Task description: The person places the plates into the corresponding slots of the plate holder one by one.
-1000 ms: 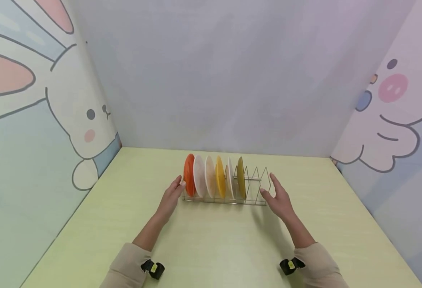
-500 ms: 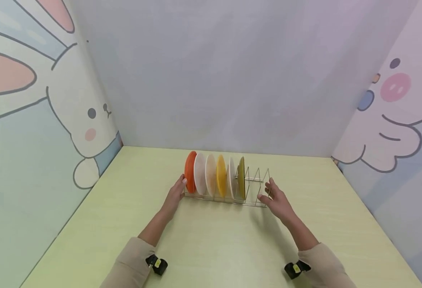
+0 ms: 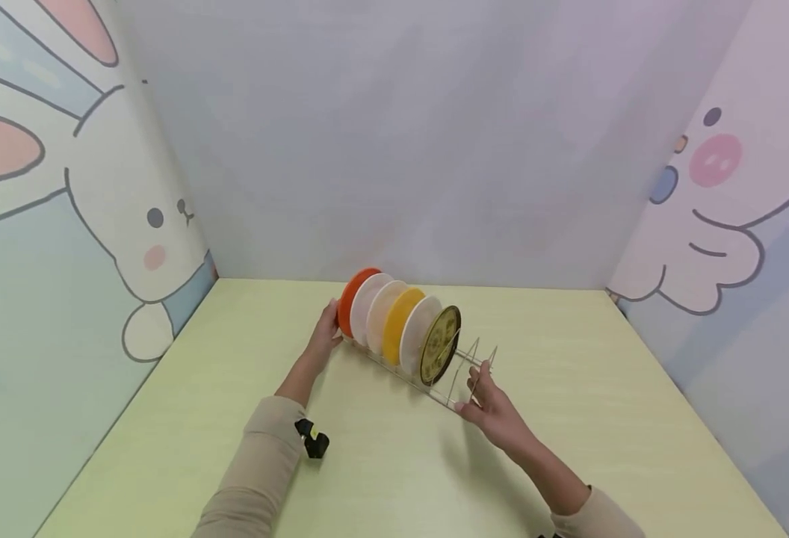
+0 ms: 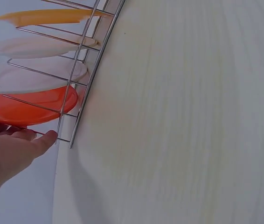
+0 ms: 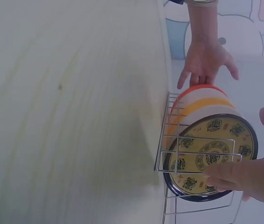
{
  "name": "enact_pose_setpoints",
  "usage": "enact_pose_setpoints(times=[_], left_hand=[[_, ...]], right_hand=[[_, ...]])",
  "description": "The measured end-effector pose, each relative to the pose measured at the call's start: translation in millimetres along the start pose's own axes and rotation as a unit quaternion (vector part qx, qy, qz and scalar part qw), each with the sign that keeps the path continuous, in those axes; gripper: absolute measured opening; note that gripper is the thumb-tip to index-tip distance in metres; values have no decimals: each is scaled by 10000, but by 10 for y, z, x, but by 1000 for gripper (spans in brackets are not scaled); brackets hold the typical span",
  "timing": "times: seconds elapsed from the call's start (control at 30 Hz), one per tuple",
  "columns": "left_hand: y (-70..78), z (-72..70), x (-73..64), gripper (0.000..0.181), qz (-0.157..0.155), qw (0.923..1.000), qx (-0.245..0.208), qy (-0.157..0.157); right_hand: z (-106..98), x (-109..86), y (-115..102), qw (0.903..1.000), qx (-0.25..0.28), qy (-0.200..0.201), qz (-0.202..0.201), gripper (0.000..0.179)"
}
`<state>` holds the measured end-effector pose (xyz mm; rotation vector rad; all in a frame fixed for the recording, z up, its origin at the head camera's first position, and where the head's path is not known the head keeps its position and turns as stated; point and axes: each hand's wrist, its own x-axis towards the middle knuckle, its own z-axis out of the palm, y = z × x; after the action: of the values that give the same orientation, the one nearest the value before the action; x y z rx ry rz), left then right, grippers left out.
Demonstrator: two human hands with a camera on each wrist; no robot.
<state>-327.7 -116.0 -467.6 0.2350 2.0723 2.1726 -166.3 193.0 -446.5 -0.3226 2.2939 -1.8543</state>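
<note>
A wire dish rack [image 3: 408, 379] stands slanted across the table in the head view, its right end nearer to me. Upright in it, from the left, are an orange-red plate [image 3: 349, 308], pale plates, a yellow plate [image 3: 400, 329], a white plate [image 3: 416, 338] and a dark-rimmed patterned plate [image 5: 216, 156]. My left hand [image 3: 322, 336] grips the rack's left end beside the orange-red plate; in the left wrist view its thumb lies at the end wire. The right hand [image 3: 495, 415] holds the other end, thumb at the front wire. Whether the rack is lifted, I cannot tell.
The pale yellow-green table [image 3: 381, 478] surrounds the rack. Behind it rises a grey wall [image 3: 394, 149]. Side panels carry a rabbit drawing [image 3: 132, 217] at left and a pig-nosed figure [image 3: 717, 179] at right.
The rack has turned, its right end swinging toward me and its left end away. Both hands went along with it, closing in on its ends. The patterned plate's face now shows.
</note>
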Motion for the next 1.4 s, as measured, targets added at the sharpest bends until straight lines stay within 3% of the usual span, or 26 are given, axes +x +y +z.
enact_pose_setpoints(times=[0.13, 0.33, 0.43, 0.57, 0.73, 0.9, 1.03, 1.2, 1.4], left_hand=[[-6, -8, -85, 74, 30, 9999, 48, 147], [103, 172, -506, 63, 876, 9925, 645, 559], [140, 311, -698, 61, 1106, 9897, 767, 485], [149, 504, -817, 61, 995, 9910, 851, 268], [156, 701, -829, 70, 791, 9920, 980, 24], [136, 755, -841, 71, 712, 9926, 985, 35], [115, 757, -838, 73, 716, 9919, 1044, 43], [118, 709, -695, 66, 817, 9899, 1158, 29], [366, 682, -546, 56, 756, 9920, 995, -172]], right_hand=[[-3, -46, 0, 10000, -4, 23, 52, 89], [-335, -130, -14, 9977, -374, 558, 126, 82], [-559, -43, 1, 9964, -471, 697, 50, 78], [-770, 159, 59, 9977, -451, 481, -186, 72], [-847, 356, 134, 9982, -424, -49, -410, 64], [-811, 411, 187, 9980, -415, -313, -373, 61], [-796, 369, 193, 9982, -429, -312, -295, 63], [-731, 268, 180, 9978, -516, -308, -280, 64], [-540, 78, 129, 9944, -594, -709, -511, 65]])
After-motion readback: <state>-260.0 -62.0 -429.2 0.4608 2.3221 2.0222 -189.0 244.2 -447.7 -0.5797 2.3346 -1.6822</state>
